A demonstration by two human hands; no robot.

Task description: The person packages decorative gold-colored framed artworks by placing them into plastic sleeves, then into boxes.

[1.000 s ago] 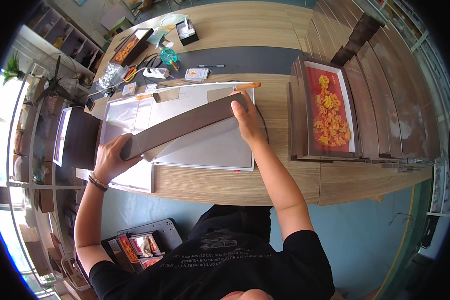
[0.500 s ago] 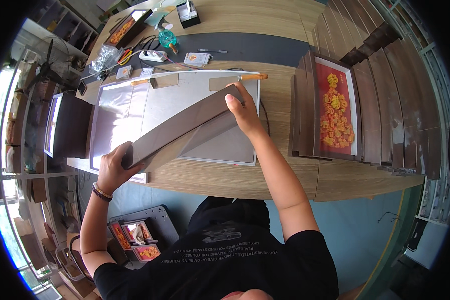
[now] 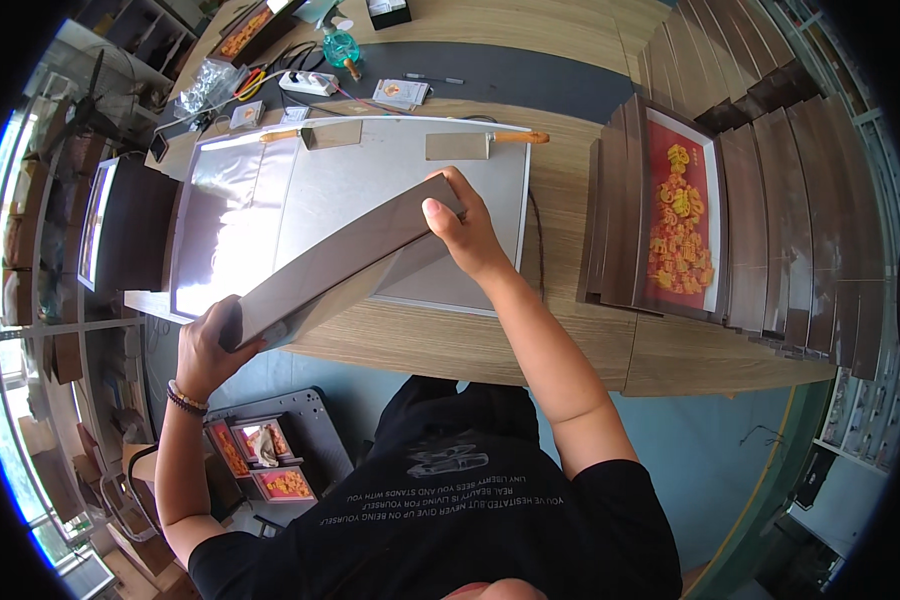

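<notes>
Between my two hands a brown box frame (image 3: 345, 250) is held tilted, its narrow side facing up and its right end farther away. My left hand (image 3: 213, 345) wraps round the near left end. At the far right end my right hand (image 3: 460, 222) grips the corner, thumb on top. Under and beyond the frame lies a light grey board (image 3: 350, 175) with a shiny sheet (image 3: 225, 230) on its left part. Two wide scrapers with wooden handles, a left one (image 3: 332, 135) and a right one (image 3: 460, 147), rest along the board's far edge.
To the right stand many brown frames (image 3: 770, 200), one showing a red picture with gold figures (image 3: 682, 215). Another dark frame (image 3: 125, 225) stands left. Behind the board are a power strip (image 3: 308, 83) and a green spray bottle (image 3: 340, 48). A cart (image 3: 325, 430) with small framed pictures is below left.
Both hands have shifted slightly left with the frame still between them. The whole view has moved a little, so the table and its things sit differently in the picture.
</notes>
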